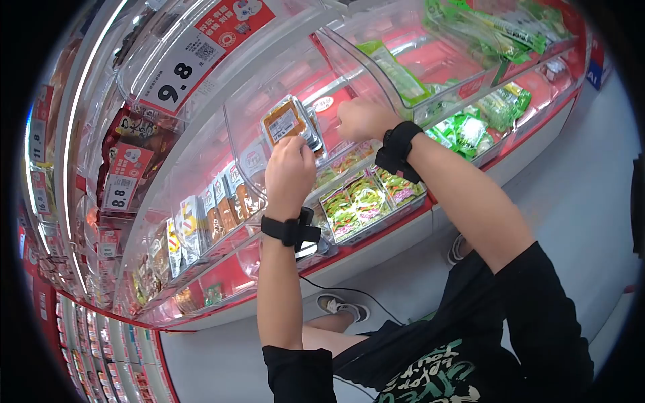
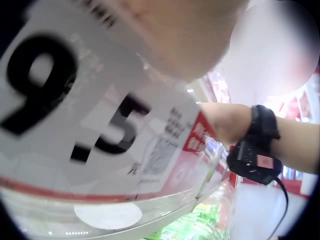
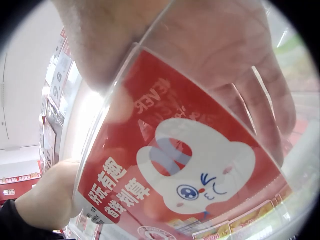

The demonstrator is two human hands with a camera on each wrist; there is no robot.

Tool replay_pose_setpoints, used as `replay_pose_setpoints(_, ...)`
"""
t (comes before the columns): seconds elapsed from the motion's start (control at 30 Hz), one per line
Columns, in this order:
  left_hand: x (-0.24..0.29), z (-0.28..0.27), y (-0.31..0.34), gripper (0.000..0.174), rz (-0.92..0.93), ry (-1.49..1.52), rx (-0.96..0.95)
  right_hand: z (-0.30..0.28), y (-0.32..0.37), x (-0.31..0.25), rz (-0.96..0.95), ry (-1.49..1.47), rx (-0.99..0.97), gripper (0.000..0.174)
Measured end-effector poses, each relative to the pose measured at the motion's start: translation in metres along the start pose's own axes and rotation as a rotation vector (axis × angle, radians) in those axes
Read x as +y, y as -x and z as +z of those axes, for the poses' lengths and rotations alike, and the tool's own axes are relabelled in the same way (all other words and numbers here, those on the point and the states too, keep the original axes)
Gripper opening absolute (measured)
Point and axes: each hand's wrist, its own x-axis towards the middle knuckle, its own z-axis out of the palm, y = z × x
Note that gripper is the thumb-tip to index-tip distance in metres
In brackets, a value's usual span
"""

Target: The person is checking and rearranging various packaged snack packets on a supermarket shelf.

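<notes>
In the head view a clear pack of brown food (image 1: 283, 125) stands tilted in a transparent bin, with another pack behind its right side. My left hand (image 1: 290, 171) is at the pack's lower edge with its fingers bent; whether they grip it is hidden. To the right, my right hand (image 1: 366, 121) hangs over the red bin floor. Through clear plastic, the right wrist view shows the right hand (image 3: 225, 50) with loosely extended fingers and nothing visible in them. The left wrist view has the left hand (image 2: 185, 35) blurred above a 9.5 price card (image 2: 100, 100).
Green packs (image 1: 463, 131) lie in bins at the right, and green-and-pink packs (image 1: 356, 205) fill a lower bin. Upright packs (image 1: 225, 205) stand left of my left hand. Curved clear bin fronts and a 9.8 price card (image 1: 176, 77) border the area. A black cable (image 1: 356, 289) hangs below.
</notes>
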Motion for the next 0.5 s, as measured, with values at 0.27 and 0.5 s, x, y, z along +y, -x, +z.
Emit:
replay_pose_setpoints(0.27,-0.006,0.006,-0.011,0.043,-0.438,-0.003,-0.308,0.008,-0.026,0.010,0.047,-0.004,-0.237,0.037)
replay_pose_setpoints(0.5,-0.029,0.023,-0.021,0.050,-0.505,0.093,-0.492,-0.004,-0.046,0.003,0.058,-0.221,-0.522,0.066)
